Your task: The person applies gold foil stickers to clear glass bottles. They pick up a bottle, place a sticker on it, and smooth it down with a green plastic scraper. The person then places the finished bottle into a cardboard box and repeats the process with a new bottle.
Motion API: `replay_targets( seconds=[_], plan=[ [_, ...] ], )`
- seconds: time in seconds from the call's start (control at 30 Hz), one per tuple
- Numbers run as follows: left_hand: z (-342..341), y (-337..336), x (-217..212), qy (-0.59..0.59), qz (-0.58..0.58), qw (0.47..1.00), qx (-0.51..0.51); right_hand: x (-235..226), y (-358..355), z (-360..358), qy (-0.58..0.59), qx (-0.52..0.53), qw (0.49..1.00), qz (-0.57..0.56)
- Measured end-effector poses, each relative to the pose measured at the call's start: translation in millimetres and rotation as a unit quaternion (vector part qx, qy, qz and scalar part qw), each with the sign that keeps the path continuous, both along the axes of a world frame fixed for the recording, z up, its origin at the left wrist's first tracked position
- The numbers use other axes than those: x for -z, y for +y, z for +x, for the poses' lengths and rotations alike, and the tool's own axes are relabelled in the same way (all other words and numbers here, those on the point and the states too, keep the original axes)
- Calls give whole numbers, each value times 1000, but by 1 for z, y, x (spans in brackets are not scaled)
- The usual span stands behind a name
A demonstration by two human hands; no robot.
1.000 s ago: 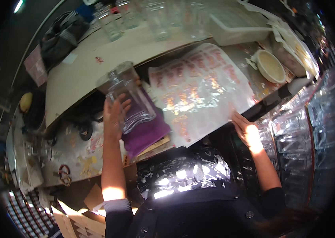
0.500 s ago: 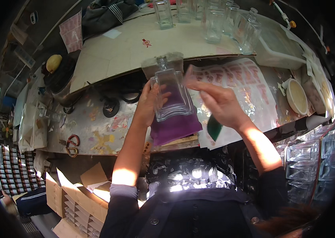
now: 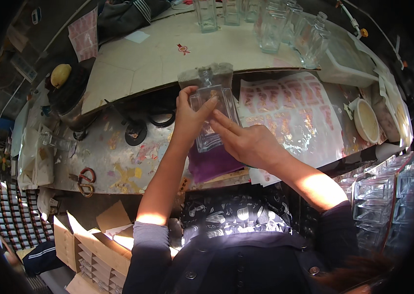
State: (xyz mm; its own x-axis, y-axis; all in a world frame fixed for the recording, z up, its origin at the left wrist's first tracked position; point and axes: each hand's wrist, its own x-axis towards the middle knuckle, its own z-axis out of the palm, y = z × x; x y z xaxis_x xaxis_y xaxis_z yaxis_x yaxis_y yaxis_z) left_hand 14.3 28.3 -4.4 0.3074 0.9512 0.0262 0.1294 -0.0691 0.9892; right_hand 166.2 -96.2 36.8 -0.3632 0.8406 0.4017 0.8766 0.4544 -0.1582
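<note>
left hand [image 3: 189, 115] clasps a clear bottle [image 3: 208, 143], thumb across its front face, fingers curled at its left edge. right hand [image 3: 258, 144] comes in from the right, fingertips bunched at the front face close to the left thumb; cannot tell if they pinch anything. bottle is tilted back, neck away from the person, over a purple cloth [image 3: 212, 166] near the front of the bench [image 3: 109, 169]. reddish-gold marks show at its front. just right: a sheet [image 3: 290, 115] with rows of pink and gold prints, then a pale bowl [image 3: 366, 120]. left along the bench: black ring [image 3: 162, 118], scissors [image 3: 87, 181]. beyond the hands, a pale board [image 3: 143, 68] bearing more glass bottles [image 3: 270, 34].
</note>
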Motion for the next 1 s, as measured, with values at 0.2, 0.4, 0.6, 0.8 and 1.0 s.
replay_targets(
  seconds=[0.2, 0.4, 0.6, 0.8, 1.0],
  plan=[
    [3, 3, -12, -84, -76, 994, 13, 18, -18, 8, 123, -1, 992, -11],
    [-18, -2, -10, -142, -153, 976, 65, 8, 17, 19, 349, 219, 888, -202],
    [-25, -24, -6, -102, -107, 984, 98, 29, 22, 25, 433, 161, 817, -345],
    [1, -12, -26, -96, -96, 991, 1, 31, 18, 27, 455, 144, 800, -364],
    [10, -1, -14, -112, -73, 990, -46, 36, 22, 25, 478, 134, 794, -352]
  ],
)
